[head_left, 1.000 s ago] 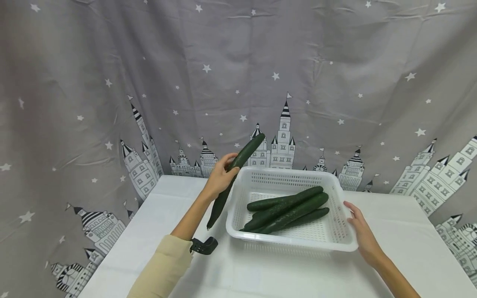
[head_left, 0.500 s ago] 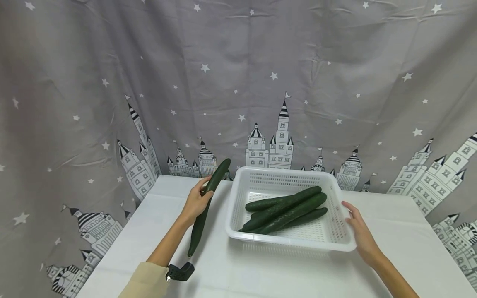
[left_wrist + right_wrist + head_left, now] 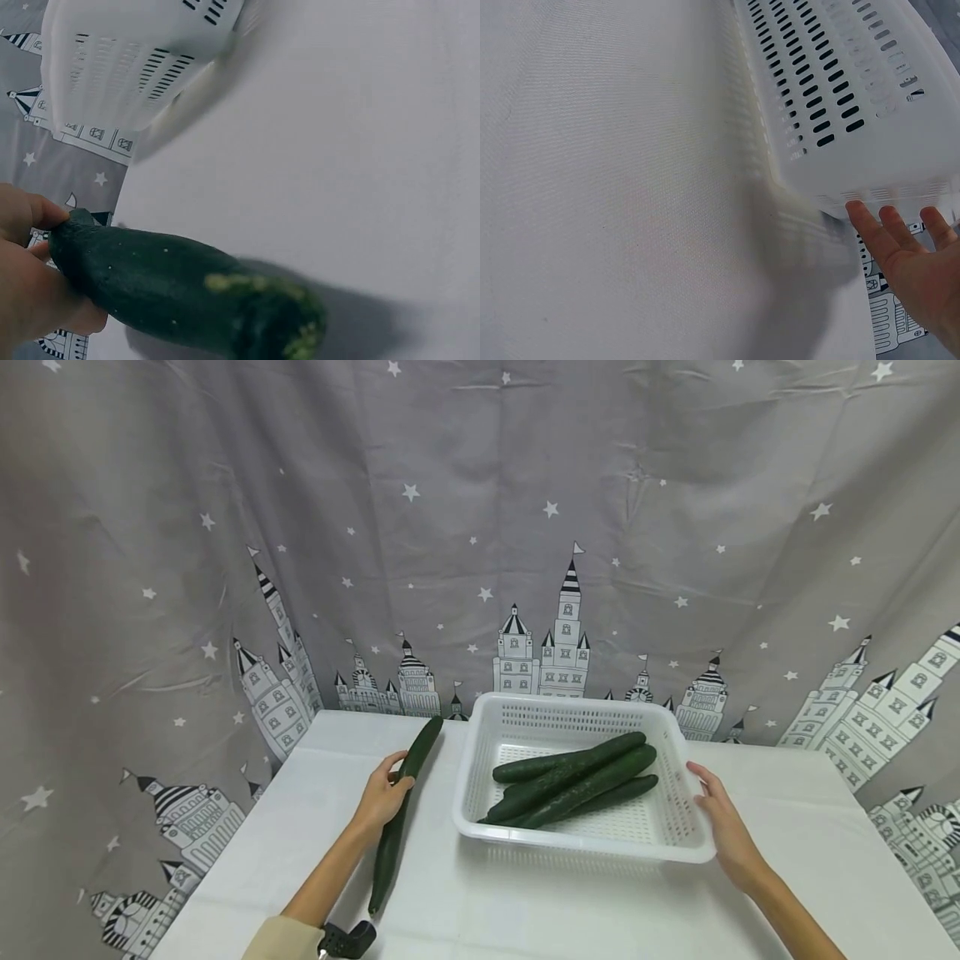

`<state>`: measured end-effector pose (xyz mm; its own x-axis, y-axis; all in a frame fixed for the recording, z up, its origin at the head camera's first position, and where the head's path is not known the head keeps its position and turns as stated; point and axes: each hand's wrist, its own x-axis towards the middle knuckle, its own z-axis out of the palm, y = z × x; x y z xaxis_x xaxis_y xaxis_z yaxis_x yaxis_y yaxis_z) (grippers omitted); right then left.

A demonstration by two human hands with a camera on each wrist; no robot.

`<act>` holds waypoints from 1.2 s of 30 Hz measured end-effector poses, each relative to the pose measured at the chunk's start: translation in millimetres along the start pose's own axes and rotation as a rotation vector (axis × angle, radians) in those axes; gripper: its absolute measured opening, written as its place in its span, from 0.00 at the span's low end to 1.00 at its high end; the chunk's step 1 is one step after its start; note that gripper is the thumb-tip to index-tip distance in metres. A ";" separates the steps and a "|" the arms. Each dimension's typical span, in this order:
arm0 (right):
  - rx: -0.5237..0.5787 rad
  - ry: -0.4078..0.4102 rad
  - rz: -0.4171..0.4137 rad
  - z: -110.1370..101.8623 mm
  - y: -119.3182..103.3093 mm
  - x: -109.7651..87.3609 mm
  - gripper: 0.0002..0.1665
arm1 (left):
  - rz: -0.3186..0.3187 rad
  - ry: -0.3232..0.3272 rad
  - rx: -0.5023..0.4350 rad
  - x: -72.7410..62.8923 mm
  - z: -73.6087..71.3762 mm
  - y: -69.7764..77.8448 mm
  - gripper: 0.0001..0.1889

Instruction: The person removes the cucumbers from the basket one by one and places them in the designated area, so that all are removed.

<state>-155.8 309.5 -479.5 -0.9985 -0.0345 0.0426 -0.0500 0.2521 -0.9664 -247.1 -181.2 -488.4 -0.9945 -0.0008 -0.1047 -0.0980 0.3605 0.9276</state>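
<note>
My left hand (image 3: 385,795) grips a long dark green cucumber (image 3: 388,852) around its middle, left of the basket. The cucumber lies at a slant low over the white table, and its shadow falls close beside it. In the left wrist view its near end (image 3: 277,322) fills the bottom. More cucumbers (image 3: 577,781) lie piled in a white perforated plastic basket (image 3: 585,842). My right hand (image 3: 729,833) touches the basket's right end. In the right wrist view several outstretched fingers (image 3: 877,232) rest against the basket wall (image 3: 817,169).
A white cloth (image 3: 510,910) covers the table. Behind it hangs a grey curtain (image 3: 450,543) printed with stars and castles, close to the table's back edge. A black wrist device (image 3: 348,939) is on my left arm, near the held cucumber's lower end.
My left hand has carried the cucumber from beside the basket's rim leftward and down toward the table. My right hand and the basket have stayed in place.
</note>
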 end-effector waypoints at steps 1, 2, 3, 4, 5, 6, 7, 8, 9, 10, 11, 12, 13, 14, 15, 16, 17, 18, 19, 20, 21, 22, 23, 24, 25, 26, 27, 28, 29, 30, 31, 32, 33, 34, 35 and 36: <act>0.001 -0.001 -0.002 0.1 0.0 -0.1 0.33 | -0.005 0.001 0.000 -0.5 1.9 -1.3 0.29; 0.001 -0.001 -0.003 0.1 0.0 -0.2 0.32 | -0.010 -0.001 -0.002 -0.7 4.1 -2.5 0.29; 0.001 -0.002 -0.005 0.1 0.0 -0.2 0.32 | -0.013 0.000 -0.006 -0.9 6.4 -3.5 0.29; 0.002 -0.001 -0.007 0.1 0.0 -0.1 0.32 | -0.016 0.000 -0.005 -1.1 8.5 -4.5 0.29; 0.003 -0.001 -0.009 0.1 -0.1 -0.1 0.32 | -0.022 -0.001 -0.006 -1.3 10.6 -5.3 0.29; 0.004 0.000 -0.011 0.2 -0.1 0.0 0.32 | -0.024 -0.003 -0.004 -1.8 12.6 -6.0 0.29; 0.004 0.002 -0.013 0.5 -0.3 0.1 0.32 | -0.025 -0.005 -0.004 -2.3 14.1 -6.8 0.29; 0.004 0.002 -0.014 0.7 -0.6 0.2 0.32 | -0.025 -0.008 -0.006 -2.8 15.4 -7.4 0.29; 0.004 0.003 -0.016 0.9 -0.5 0.3 0.32 | -0.025 -0.010 -0.004 -3.3 16.6 -8.0 0.29; 0.005 0.003 -0.017 1.0 -0.7 0.4 0.32 | -0.024 -0.012 0.002 -3.7 17.7 -8.6 0.29; 0.004 0.002 -0.019 1.0 -0.8 0.3 0.32 | -0.025 -0.013 0.006 -3.9 18.8 -9.3 0.29; 0.003 0.002 -0.019 1.1 -0.9 0.2 0.32 | -0.024 -0.013 0.013 -4.1 19.7 -9.9 0.28; 0.003 0.001 -0.020 1.1 -1.0 0.1 0.32 | -0.023 -0.013 0.017 -4.1 20.5 -10.8 0.28; 0.003 -0.001 -0.022 1.0 -0.9 0.1 0.32 | -0.025 -0.012 0.024 -4.2 21.2 -11.3 0.28; 0.003 -0.001 -0.024 0.9 -0.8 0.0 0.32 | -0.024 -0.011 0.031 -4.1 21.8 -11.9 0.28; 0.002 -0.001 -0.024 0.9 -0.9 -0.1 0.32 | -0.024 -0.009 0.037 -3.9 22.4 -12.4 0.28; 0.000 -0.001 -0.026 0.8 -0.9 -0.2 0.32 | -0.023 -0.010 0.045 -3.8 23.0 -12.8 0.28; -0.001 -0.001 -0.027 0.7 -0.8 -0.3 0.32 | -0.021 -0.012 0.057 -3.8 23.5 -12.9 0.28; -0.001 -0.002 -0.028 0.5 -0.5 -0.2 0.32 | -0.017 -0.013 0.069 -3.9 23.9 -12.7 0.28; -0.003 -0.002 -0.030 0.3 -0.3 -0.2 0.31 | -0.012 -0.015 0.084 -3.9 24.3 -12.4 0.28; -0.005 0.000 -0.029 0.3 -0.3 -0.2 0.31 | -0.001 -0.017 0.100 -3.8 24.6 -12.3 0.28; -0.006 0.000 -0.028 0.2 -0.3 -0.4 0.31 | 0.009 -0.017 0.117 -3.8 24.9 -12.0 0.28; -0.006 0.000 -0.028 0.0 -0.1 -0.4 0.31 | 0.020 -0.018 0.137 -4.0 25.2 -11.6 0.28; -0.005 0.000 -0.027 0.0 -0.2 -0.3 0.31 | 0.028 -0.014 0.155 -4.0 25.4 -11.1 0.28; -0.004 0.001 -0.024 0.2 -0.2 -0.3 0.31 | 0.037 -0.010 0.168 -4.2 25.5 -10.9 0.28; -0.003 0.002 -0.022 0.3 -0.2 -0.3 0.32 | 0.044 -0.004 0.180 -4.3 25.5 -11.0 0.29; -0.003 0.003 -0.020 0.4 -0.2 -0.3 0.32 | 0.050 0.001 0.190 -4.3 25.5 -11.2 0.29; -0.001 0.003 -0.018 0.5 -0.2 -0.2 0.32 | 0.049 0.006 0.195 -4.4 25.4 -11.4 0.29; 0.001 0.004 -0.017 0.6 -0.4 -0.1 0.32 | 0.048 0.008 0.199 -4.5 25.3 -11.6 0.30; 0.002 0.004 -0.016 0.7 -0.5 -0.1 0.32 | 0.043 0.010 0.199 -4.5 25.2 -11.7 0.30; 0.001 0.006 -0.017 0.6 -0.4 -0.1 0.32 | 0.038 0.011 0.194 -4.5 24.8 -11.7 0.31; 0.000 0.007 -0.017 0.6 -0.4 -0.1 0.32 | 0.034 0.009 0.186 -4.2 24.4 -11.5 0.31; -0.002 0.008 -0.017 0.6 -0.5 -0.3 0.32 | 0.028 0.010 0.180 -4.1 23.8 -10.9 0.31; -0.006 0.009 -0.017 0.6 -0.2 -0.2 0.32 | 0.024 0.011 0.173 -4.2 23.0 -10.1 0.31; -0.005 0.008 -0.019 0.6 0.0 -0.3 0.32 | 0.022 0.015 0.169 -4.4 22.1 -8.7 0.31; -0.004 0.006 -0.021 0.4 0.3 -0.3 0.32 | 0.019 0.018 0.157 -4.9 20.9 -6.5 0.31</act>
<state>-155.5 309.2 -479.9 -0.9974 -0.0336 0.0643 -0.0707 0.2550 -0.9643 -240.8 -164.1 -501.4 -0.9967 -0.0086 -0.0802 -0.0736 0.5023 0.8615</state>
